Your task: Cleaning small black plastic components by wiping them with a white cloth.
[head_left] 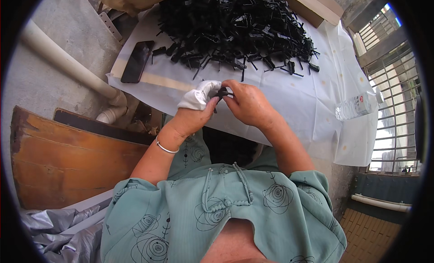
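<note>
Both my hands meet over the near edge of the table. In my left hand [198,110], partly covered by a white cloth or glove [199,96], the thumb and fingers close on a small black plastic part [221,94]. My right hand [246,102] pinches the same part from the other side, thumb and forefinger on its thin end. The fingers hide much of its shape. Beyond my hands lies a large heap of similar black plastic parts [235,30], many with thin stems sticking out.
White sheeting [289,104] covers the table. A black phone [137,61] lies at its left and a clear water bottle [355,108] on its side at the right. Cardboard [314,5] borders the heap's far right. A wooden board [72,159] and a pale pipe [68,59] stand at the left.
</note>
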{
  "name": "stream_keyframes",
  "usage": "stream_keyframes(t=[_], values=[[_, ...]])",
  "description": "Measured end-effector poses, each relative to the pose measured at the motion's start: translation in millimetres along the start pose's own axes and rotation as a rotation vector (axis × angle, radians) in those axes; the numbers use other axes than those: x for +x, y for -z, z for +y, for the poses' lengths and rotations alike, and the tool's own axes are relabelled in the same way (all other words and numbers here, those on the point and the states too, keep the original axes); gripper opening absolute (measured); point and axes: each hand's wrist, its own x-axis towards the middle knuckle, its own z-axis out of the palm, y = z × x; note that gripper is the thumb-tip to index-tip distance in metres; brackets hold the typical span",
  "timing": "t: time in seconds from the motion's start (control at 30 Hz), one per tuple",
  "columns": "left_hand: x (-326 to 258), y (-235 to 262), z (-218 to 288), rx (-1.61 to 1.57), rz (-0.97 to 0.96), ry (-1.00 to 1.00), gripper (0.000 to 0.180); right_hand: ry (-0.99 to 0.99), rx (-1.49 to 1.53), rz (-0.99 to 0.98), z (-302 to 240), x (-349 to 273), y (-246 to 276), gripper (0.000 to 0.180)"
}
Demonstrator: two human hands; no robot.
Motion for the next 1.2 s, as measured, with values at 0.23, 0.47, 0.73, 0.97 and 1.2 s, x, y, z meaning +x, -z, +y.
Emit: stream_keyframes(t=[0.23, 0.47, 0.73, 0.97, 1.2], values=[[15, -18, -10, -0.689, 0.123, 0.135, 0.032, 0.240, 0.124, 0.059, -20, -7, 8, 0.023], [12, -17, 8, -0.804, -0.042, 0.078, 0.024, 0.076, 0.223, 0.405, -13, -1, 1, 0.015], [10, -15, 15, -0.775, -0.001, 0.092, 0.027, -0.036, 0.329, 0.210, -17, -9, 14, 0.013], [3, -17, 22, -0.614, 0.167, 0.119, 0.028, -0.192, 0.407, 0.022, -15, -11, 21, 0.020], [-3, -28, 20, -0.310, 0.232, -0.001, 0.030, -0.186, 0.461, 0.063, -17, -8, 9, 0.025]])
